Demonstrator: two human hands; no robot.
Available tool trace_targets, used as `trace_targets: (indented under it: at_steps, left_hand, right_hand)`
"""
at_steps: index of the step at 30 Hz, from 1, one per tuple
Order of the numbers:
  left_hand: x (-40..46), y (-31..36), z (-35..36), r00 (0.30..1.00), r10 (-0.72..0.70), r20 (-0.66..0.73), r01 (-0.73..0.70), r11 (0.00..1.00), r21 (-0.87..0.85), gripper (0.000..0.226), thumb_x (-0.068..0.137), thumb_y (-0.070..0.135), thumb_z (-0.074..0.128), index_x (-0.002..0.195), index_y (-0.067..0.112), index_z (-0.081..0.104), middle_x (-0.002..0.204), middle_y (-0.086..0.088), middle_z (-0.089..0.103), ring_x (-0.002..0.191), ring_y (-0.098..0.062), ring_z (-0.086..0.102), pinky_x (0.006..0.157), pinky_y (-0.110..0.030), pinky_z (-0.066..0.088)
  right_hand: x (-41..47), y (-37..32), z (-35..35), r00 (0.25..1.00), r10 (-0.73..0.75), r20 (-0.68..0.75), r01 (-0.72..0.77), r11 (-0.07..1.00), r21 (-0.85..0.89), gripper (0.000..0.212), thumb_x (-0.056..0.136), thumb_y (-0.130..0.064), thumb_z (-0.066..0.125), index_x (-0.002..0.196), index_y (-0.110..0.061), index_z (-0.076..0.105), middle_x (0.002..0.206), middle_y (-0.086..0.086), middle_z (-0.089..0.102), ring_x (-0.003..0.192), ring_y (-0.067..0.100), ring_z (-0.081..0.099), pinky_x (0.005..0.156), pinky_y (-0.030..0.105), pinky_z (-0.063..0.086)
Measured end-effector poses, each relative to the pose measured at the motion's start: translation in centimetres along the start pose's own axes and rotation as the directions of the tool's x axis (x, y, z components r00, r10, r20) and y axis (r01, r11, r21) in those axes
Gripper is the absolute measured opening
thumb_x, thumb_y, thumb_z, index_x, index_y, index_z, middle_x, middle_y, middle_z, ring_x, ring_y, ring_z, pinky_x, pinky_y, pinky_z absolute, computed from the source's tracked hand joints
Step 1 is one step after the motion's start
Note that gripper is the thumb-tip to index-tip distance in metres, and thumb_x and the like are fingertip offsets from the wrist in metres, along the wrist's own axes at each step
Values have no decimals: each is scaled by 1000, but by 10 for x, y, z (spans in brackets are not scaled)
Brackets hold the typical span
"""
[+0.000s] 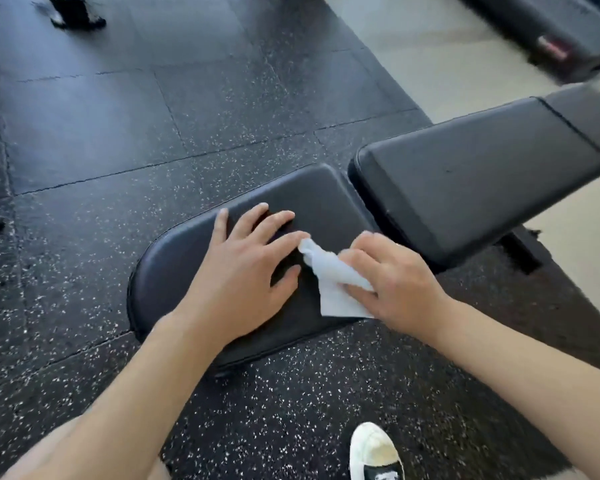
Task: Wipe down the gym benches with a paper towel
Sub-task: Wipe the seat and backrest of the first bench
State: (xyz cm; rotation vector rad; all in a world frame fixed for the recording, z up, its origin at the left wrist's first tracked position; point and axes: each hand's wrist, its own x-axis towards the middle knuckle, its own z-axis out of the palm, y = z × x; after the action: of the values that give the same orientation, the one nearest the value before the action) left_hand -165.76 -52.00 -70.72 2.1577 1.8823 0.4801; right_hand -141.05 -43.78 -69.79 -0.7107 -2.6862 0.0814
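Black bench (174,268), two pads, left hand (238,271) flat, right hand (395,278) grip holding one paper towel (333,282)

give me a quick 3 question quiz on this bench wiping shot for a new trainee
1. True or false: the left hand lies flat with spread fingers on the black padded seat pad.
2. Which hand has its grip on the white crumpled paper towel? A) left B) right C) neither
3. Fill in: the long black padded back pad lies to the ____ of the seat pad in the head view.

Key
1. True.
2. B: the right hand holds it against the seat pad.
3. Right, across a narrow gap.
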Motion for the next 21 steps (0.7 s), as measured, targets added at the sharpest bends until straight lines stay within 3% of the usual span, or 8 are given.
trace_targets:
  at_steps: [4, 8, 12, 14, 15, 18, 19, 21]
  left_hand:
    - [40, 3, -2, 991, 112, 67, -114, 993, 24, 54, 99, 54, 41, 150, 42, 51, 164, 10, 40, 157, -23, 26, 123, -65, 18]
    - [48, 1, 5, 988, 152, 13, -152, 988, 12, 52, 98, 56, 44, 147, 43, 56, 162, 12, 43, 156, -20, 30, 122, -63, 21]
    - [48, -4, 9, 987, 153, -49, -156, 985, -69, 47, 97, 43, 52, 142, 39, 62, 159, 13, 48, 153, -17, 35, 122, -61, 26]
    - [49, -5, 10, 985, 163, -59, -167, 982, -85, 47, 96, 40, 54, 142, 38, 63, 159, 14, 49, 153, -16, 36, 121, -61, 27]
    - [49, -4, 10, 985, 163, -60, -168, 982, -89, 47, 96, 41, 53, 142, 38, 63, 159, 14, 49, 153, -16, 35, 122, -61, 27]
    - [49, -3, 10, 984, 167, -64, -173, 981, -91, 47, 96, 42, 51, 141, 40, 62, 158, 17, 48, 153, -12, 34, 123, -59, 26]
    - [50, -3, 10, 983, 173, -63, -178, 980, -91, 47, 96, 42, 51, 141, 40, 62, 158, 18, 48, 153, -11, 34, 124, -57, 26]
    - [52, -3, 12, 983, 176, -62, -181, 979, -91, 47, 95, 41, 52, 141, 39, 63, 157, 18, 49, 153, -11, 34, 124, -54, 27]
  right_hand:
    - [-5, -10, 17, 847, 449, -284, -447, 891, 76, 25, 102, -30, 54, 101, -8, 65, 93, 3, 52, 81, 25, 53, 68, 41, 48]
    - [-33, -45, 41, 649, 599, -469, -606, 780, 157, 31, 105, -37, 51, 102, -9, 64, 95, 0, 51, 82, 23, 48, 69, 39, 44]
    - [-40, -93, 69, 749, 496, -440, -484, 862, 148, 36, 107, -47, 46, 109, -13, 58, 97, 1, 47, 77, 23, 44, 66, 41, 41]
    - [-45, -88, 73, 731, 503, -462, -493, 857, 152, 38, 107, -49, 43, 111, -13, 56, 97, 1, 46, 76, 23, 45, 64, 41, 42]
    - [-47, -81, 73, 657, 571, -492, -545, 811, 213, 37, 107, -48, 43, 110, -13, 56, 97, 1, 46, 78, 24, 47, 65, 41, 43]
    - [-46, -60, 71, 309, 786, -536, -665, 581, 469, 33, 104, -44, 49, 108, -14, 60, 98, 0, 50, 84, 20, 51, 67, 40, 47]
    - [-45, -58, 73, 241, 806, -540, -664, 543, 514, 30, 103, -43, 51, 108, -15, 59, 98, 1, 51, 85, 19, 52, 68, 39, 48]
    - [-41, -68, 82, 212, 801, -559, -638, 547, 542, 27, 103, -43, 51, 108, -17, 57, 98, 1, 51, 86, 20, 51, 69, 38, 48]
